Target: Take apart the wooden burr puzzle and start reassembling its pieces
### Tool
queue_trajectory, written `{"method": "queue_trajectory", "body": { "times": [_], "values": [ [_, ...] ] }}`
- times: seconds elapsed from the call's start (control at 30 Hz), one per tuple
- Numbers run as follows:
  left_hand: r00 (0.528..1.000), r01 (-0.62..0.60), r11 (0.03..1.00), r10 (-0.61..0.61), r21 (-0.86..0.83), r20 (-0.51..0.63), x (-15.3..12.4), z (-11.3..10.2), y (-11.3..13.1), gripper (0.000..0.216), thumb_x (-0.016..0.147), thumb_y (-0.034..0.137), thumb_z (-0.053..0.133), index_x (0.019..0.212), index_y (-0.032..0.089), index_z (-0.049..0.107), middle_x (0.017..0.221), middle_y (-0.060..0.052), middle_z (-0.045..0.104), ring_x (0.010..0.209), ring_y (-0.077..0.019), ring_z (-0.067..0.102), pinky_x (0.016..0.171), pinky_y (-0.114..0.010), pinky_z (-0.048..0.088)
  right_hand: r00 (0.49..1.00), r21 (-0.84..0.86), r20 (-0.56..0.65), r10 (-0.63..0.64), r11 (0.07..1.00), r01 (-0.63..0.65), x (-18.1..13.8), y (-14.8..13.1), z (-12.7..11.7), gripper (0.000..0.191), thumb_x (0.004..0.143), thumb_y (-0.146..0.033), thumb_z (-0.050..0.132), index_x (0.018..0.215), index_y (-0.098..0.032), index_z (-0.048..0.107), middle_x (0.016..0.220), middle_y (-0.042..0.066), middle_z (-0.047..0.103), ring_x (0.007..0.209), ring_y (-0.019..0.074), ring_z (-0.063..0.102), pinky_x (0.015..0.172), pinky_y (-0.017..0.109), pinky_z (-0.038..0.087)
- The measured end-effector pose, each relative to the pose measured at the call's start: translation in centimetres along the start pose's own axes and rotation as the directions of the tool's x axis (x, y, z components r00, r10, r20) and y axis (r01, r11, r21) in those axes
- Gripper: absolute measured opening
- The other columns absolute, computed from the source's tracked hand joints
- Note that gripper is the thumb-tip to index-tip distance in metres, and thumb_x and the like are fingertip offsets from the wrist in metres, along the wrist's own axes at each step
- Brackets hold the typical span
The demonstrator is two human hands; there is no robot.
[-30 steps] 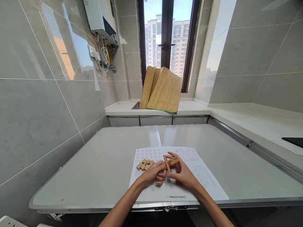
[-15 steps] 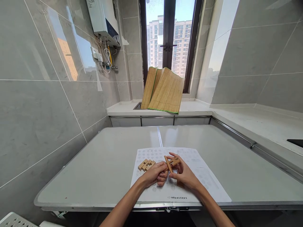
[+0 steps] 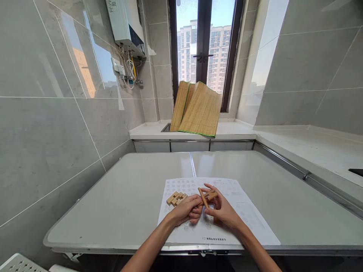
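Observation:
Over a printed paper sheet (image 3: 232, 223), both hands meet on light-brown wooden puzzle pieces. My left hand (image 3: 190, 208) is closed around one end of the wooden pieces; its fingers hide most of what it grips. My right hand (image 3: 222, 209) pinches a thin wooden stick (image 3: 203, 197), which stands tilted across a notched wooden block (image 3: 210, 195). Whether stick and block are joined cannot be made out. Several notched wooden pieces (image 3: 176, 198) lie side by side on the sheet, just beyond my left wrist. Another wooden piece (image 3: 217, 222) shows partly beneath my right hand.
The sheet lies on a pale folding table (image 3: 113, 211) with a centre seam and a metal latch (image 3: 203, 252) at the near edge. Behind it, a bamboo mat (image 3: 200, 109) leans on a white counter (image 3: 238, 130) below the window. A water heater (image 3: 126, 28) hangs at left.
The whole view has shifted slightly. Both hands keep nearly the same hold; the stick and block have barely changed their tilt.

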State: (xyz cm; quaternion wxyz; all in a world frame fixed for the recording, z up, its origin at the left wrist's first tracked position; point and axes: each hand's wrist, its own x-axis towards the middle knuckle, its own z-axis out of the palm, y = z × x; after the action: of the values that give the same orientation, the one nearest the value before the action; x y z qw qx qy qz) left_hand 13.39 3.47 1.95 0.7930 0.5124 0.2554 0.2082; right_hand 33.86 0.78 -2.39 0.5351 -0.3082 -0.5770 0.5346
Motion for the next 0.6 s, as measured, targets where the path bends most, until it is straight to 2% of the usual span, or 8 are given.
{"method": "queue_trajectory", "body": {
  "times": [0.23,0.37,0.5,0.6],
  "values": [
    [1.0,-0.017,1.0,0.017,-0.018,-0.005,0.0,0.0,0.0,0.043,0.091,0.055,0.071,0.086,0.023,0.043,0.062,0.012,0.032,0.045,-0.004,0.02,0.043,-0.018,0.023,0.999,-0.047,-0.006,-0.048,0.998,0.047,0.1,0.0,0.0,0.09,0.073,-0.039,0.093,0.149,-0.036,0.044,0.154,0.013,0.053,0.128,0.0327,0.062,0.104,0.051,0.051],
    [0.998,-0.056,0.998,0.054,-0.036,-0.03,0.0,-0.1,0.1,0.04,0.091,0.054,0.07,0.091,0.022,0.047,0.061,0.012,0.031,0.045,-0.0047,0.019,0.043,-0.019,0.023,0.988,-0.102,-0.108,-0.113,0.99,0.102,-0.3,-0.3,-0.7,0.076,0.083,-0.048,0.083,0.147,-0.035,0.045,0.153,0.013,0.053,0.123,0.0321,0.064,0.098,0.049,0.054],
    [0.993,-0.102,0.993,0.099,-0.058,-0.059,0.3,-0.4,-0.1,0.041,0.092,0.057,0.069,0.092,0.021,0.048,0.061,0.011,0.034,0.045,-0.0046,0.022,0.043,-0.018,0.025,0.967,-0.302,-0.231,-0.106,0.953,0.032,-2.3,-1.3,-1.8,0.057,0.093,-0.047,0.071,0.144,-0.032,0.05,0.143,0.012,0.061,0.119,0.0309,0.066,0.101,0.051,0.053],
    [0.991,-0.12,0.991,0.116,-0.061,-0.063,0.5,-0.5,-0.3,0.043,0.09,0.057,0.07,0.094,0.021,0.049,0.063,0.011,0.038,0.044,-0.0046,0.027,0.044,-0.018,0.028,0.978,-0.521,-0.198,-0.066,0.852,-0.048,-4.3,-1.8,-2.2,0.055,0.088,-0.045,0.076,0.138,-0.032,0.058,0.141,0.009,0.063,0.126,0.0332,0.062,0.108,0.053,0.048]
  ]
}}
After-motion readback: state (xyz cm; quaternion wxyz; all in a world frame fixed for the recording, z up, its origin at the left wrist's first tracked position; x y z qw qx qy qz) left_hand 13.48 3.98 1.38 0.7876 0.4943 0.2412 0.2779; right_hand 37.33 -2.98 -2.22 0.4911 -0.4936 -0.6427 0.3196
